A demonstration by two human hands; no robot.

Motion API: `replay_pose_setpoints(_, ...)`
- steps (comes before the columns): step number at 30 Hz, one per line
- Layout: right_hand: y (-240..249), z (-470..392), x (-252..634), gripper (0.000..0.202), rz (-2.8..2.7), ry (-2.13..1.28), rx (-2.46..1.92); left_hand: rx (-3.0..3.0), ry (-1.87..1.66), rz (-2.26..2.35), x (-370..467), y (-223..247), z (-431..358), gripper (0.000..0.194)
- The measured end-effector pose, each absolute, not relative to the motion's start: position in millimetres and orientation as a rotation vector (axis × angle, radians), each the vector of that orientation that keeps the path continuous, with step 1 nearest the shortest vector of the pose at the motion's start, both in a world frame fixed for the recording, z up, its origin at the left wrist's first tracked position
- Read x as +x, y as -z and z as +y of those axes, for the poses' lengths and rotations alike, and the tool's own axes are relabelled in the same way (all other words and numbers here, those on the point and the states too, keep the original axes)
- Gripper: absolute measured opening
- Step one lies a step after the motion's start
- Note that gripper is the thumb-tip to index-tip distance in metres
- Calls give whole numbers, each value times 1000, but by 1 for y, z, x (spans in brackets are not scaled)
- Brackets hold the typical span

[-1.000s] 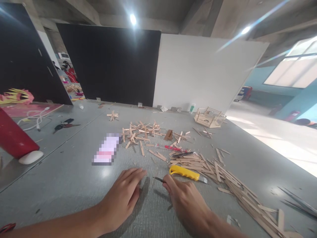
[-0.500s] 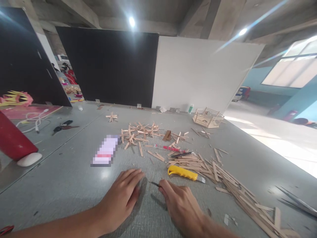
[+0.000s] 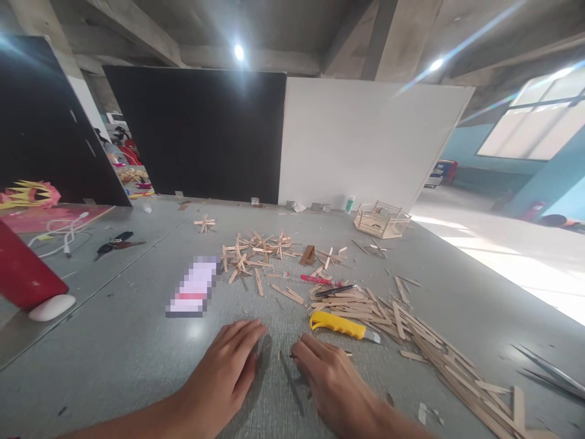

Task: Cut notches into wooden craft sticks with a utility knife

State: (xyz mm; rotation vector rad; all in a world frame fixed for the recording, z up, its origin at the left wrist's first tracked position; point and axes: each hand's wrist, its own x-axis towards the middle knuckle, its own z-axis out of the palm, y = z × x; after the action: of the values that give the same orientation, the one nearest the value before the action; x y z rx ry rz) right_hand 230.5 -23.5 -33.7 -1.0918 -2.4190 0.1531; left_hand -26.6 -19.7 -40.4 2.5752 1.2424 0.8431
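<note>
My left hand (image 3: 231, 360) rests on the grey tabletop, fingers stretched out and holding nothing. Across a small gap, my right hand (image 3: 326, 372) is closed around a thin dark stick-like tool (image 3: 293, 356). Only its dark tip shows on the left; most of it is hidden in the fingers. A tiny wooden sliver (image 3: 280, 355) is between the hands. Just beyond the right hand lies a yellow utility knife (image 3: 338, 324), its blade pointing right. Behind that are a black pen (image 3: 335, 291), a red pen (image 3: 320, 280) and a pile of flat wooden sticks (image 3: 347, 302).
Stars of crossed sticks (image 3: 258, 247) lie mid-table, near a blurred-out phone (image 3: 194, 286). A hexagonal stick frame (image 3: 381, 221) stands at the back right. Tweezers (image 3: 551, 369) lie far right. Keys (image 3: 114, 244), a cable (image 3: 68, 235) and a red cylinder (image 3: 27, 274) are left.
My right hand has turned and lowered slightly, so less of the dark tool shows on its left. My left hand stays nearly in place. The view has tilted up a little.
</note>
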Motion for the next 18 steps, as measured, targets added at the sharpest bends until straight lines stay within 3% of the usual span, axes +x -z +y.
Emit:
replay_pose_setpoints(6,32,-21,233,47,-2461,-196,-1112,2625,-892,1233,-26,38,-20,61)
replay_pose_setpoints(10,41,-18,234,23,-2424,-144,-1222,2636,-880,1239,-27,37,-19,61)
replay_pose_setpoints(18,40,-14,237,19,-2354,-191,-1303,2646,-880,1239,-27,38,-18,58)
